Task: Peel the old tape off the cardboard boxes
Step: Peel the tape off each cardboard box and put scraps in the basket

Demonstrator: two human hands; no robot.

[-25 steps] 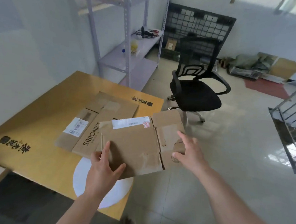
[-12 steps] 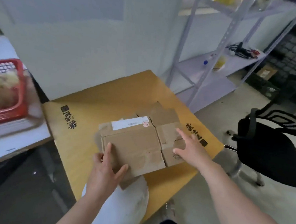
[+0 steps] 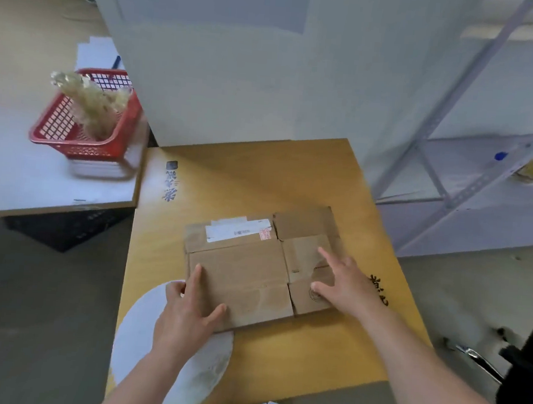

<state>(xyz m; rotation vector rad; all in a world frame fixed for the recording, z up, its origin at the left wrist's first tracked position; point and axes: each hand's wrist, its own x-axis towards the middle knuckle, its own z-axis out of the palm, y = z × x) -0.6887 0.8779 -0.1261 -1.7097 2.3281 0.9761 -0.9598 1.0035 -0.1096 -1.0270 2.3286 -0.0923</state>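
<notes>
A flattened brown cardboard box [image 3: 244,273] lies on a yellow board tabletop [image 3: 254,175]. A white shipping label [image 3: 238,231] with a red stamp sits near its far edge, and shiny old tape [image 3: 305,261] runs across its right flaps. My left hand [image 3: 188,310] rests on the near left corner of the box, fingers spread flat over the cardboard. My right hand [image 3: 344,286] lies on the right flaps with straight fingers pressing down. A second flattened box [image 3: 305,217] peeks out from beneath at the far right.
A white round disc [image 3: 166,352] juts from under the box at the table's near left edge. A red basket [image 3: 85,119] holding crumpled tape stands on a white table at the left. Metal shelving [image 3: 469,172] stands at the right, and a black chair [image 3: 525,368] at the lower right.
The view has swung left, bringing the red basket into sight and pushing the chair to the edge. Both hands have stayed on the top box, which now lies squarely over the lower one.
</notes>
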